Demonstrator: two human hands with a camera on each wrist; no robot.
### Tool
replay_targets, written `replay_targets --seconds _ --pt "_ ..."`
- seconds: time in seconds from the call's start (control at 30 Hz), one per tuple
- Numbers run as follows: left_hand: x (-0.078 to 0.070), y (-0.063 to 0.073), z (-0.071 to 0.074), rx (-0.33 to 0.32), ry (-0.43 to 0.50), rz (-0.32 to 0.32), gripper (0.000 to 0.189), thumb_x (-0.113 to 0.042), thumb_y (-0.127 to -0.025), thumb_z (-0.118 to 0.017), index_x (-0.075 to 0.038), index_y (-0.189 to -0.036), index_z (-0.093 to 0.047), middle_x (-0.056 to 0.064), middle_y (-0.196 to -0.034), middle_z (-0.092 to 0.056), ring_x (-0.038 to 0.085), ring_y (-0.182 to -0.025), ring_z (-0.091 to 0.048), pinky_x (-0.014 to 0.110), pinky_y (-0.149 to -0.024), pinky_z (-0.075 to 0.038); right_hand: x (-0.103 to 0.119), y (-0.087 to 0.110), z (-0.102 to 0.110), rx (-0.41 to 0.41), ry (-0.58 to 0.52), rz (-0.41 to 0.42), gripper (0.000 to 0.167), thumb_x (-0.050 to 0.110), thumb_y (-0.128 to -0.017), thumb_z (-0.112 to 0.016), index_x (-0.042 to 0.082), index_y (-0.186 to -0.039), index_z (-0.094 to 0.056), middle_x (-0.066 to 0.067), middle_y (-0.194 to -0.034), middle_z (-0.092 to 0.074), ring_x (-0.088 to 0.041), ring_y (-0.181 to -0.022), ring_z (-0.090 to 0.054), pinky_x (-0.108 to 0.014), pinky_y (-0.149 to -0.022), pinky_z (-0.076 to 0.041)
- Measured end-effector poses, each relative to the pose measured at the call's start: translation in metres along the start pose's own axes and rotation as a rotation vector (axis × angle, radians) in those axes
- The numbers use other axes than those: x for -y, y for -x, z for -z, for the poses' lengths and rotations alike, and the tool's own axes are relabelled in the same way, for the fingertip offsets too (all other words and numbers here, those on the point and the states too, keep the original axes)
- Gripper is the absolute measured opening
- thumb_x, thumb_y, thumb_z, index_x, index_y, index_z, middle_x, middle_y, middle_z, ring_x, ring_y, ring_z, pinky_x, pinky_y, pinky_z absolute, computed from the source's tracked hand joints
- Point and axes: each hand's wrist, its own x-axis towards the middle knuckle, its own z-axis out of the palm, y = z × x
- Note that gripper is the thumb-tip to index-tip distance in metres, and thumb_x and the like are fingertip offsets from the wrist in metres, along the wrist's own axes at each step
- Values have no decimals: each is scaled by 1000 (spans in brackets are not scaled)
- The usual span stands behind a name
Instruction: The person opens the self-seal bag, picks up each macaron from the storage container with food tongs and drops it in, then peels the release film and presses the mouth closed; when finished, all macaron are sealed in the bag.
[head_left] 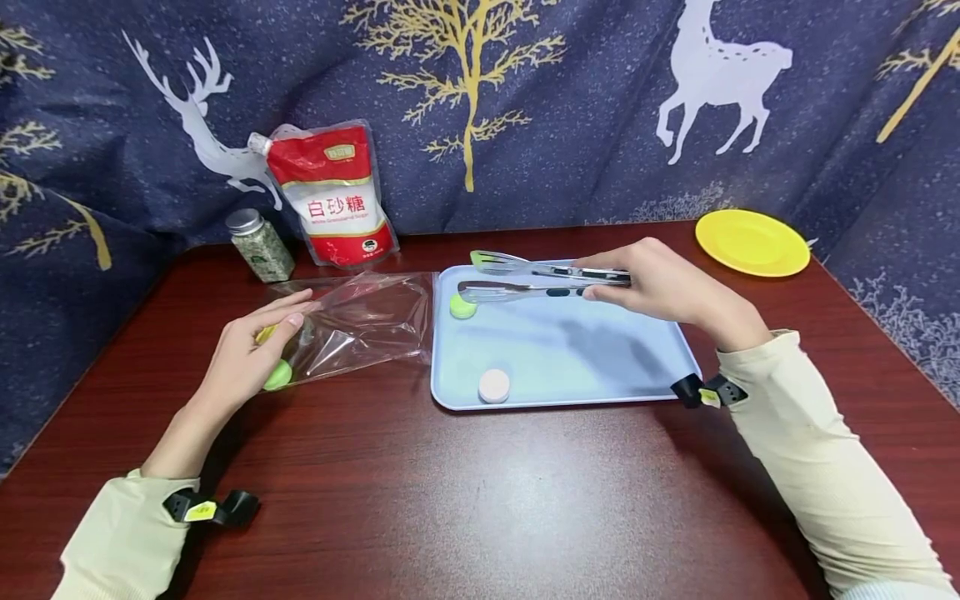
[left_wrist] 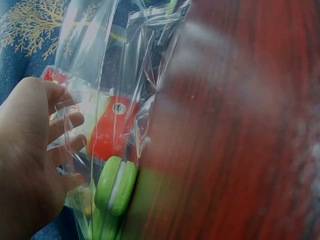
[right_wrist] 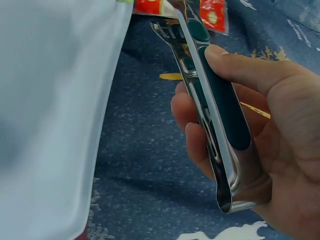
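My left hand [head_left: 251, 346] holds a clear plastic bag [head_left: 375, 321] that lies on its side on the table. In the left wrist view, green macarons [left_wrist: 116, 185] sit inside the bag near the fingers, and something yellow shows partly behind them. My right hand [head_left: 660, 283] grips metal tongs [head_left: 551, 279] with dark green grip pads, their arms spread apart. The tongs' tips hang over the left part of a light blue tray [head_left: 570, 354], right above a green macaron [head_left: 462, 307]. A whitish macaron [head_left: 493, 386] lies at the tray's front edge.
At the back left, a red and white sugar pouch [head_left: 337, 200] stands beside a jar of green flakes [head_left: 261, 248]. On the back right lies a yellow plate [head_left: 752, 242]. Dark blue patterned cloth [head_left: 585, 125] hangs behind the brown table [head_left: 525, 508].
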Motion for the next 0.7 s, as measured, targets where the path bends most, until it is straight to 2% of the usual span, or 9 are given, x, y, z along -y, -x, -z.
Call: replay_targets --seconds 0.23,0.43,0.7 --pt "-2 0 0 -3 -10 -3 25 -10 -93 -55 -10 -116 -67 7 -127 -56 12 -122 -46 12 -93 -29 -7 -5 -16 43 6 9 32 15 -85 -69 1 -114 -66 -9 -103 -68 -10 -57 -45 -30 -58 -39" --pt "-3 -1 0 -6 -7 -13 25 -7 -93 -55 -8 -115 -67 9 -127 -57 13 -121 -46 12 -92 -29 -9 -6 -23 45 -12 13 33 15 -84 -70 1 -113 -66 -9 -100 -69 -10 -51 -39 -28 -53 -36" --pt "0 -1 0 -7 -3 -12 26 -9 -93 -57 -13 -115 -68 4 -127 -57 11 -121 -46 13 -93 -29 -6 -8 -29 53 -23 9 30 12 -86 -67 0 -114 -66 -11 -99 -69 -9 -52 -37 -29 -53 -34"
